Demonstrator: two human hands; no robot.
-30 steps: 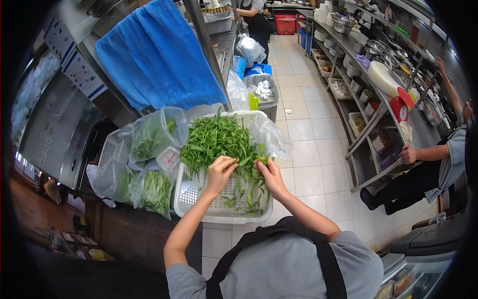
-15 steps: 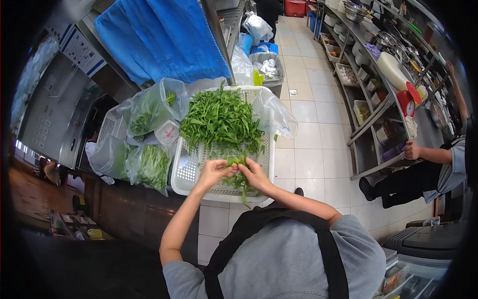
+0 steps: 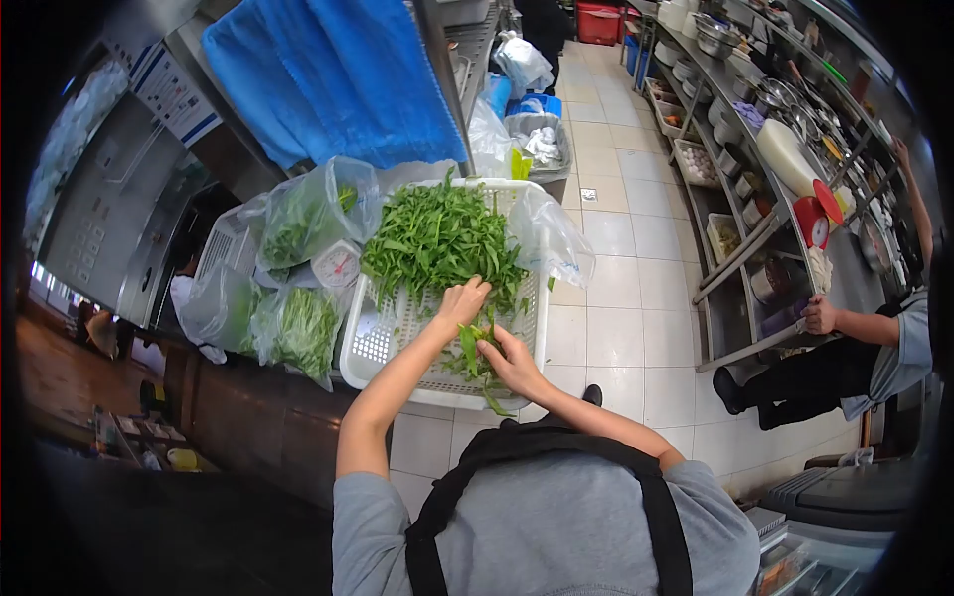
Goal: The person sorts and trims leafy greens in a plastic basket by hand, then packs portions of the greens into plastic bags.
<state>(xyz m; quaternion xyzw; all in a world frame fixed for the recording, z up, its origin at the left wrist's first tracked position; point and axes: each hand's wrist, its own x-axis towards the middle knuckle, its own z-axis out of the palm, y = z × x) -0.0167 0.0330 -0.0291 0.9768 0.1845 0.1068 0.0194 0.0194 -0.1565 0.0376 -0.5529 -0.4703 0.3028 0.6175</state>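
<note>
A white perforated plastic basket (image 3: 370, 350) holds a large heap of leafy greens (image 3: 437, 228). At the heap's near edge my left hand (image 3: 464, 300) is closed, its fingertips pinched together on leaves and partly hidden. Closer to me, over the basket's near right part, my right hand (image 3: 514, 364) grips a small bunch of leafy greens (image 3: 472, 348) between thumb and fingers. Loose leaves and stems lie beneath it on the basket floor. A clear plastic bag (image 3: 552, 238) drapes over the basket's right rim.
Left of the basket stand a dial scale (image 3: 336, 264) and clear bags of greens (image 3: 303, 333). A blue towel (image 3: 328, 79) hangs above. Metal shelving (image 3: 711, 283) lines the right side, where another person's hand (image 3: 820, 315) rests by its edge. A lined bin (image 3: 542, 144) stands beyond.
My left hand has moved forward, away from my right hand, to the edge of the heap. My right hand has lowered slightly and still grips greens. The view has shifted a little.
</note>
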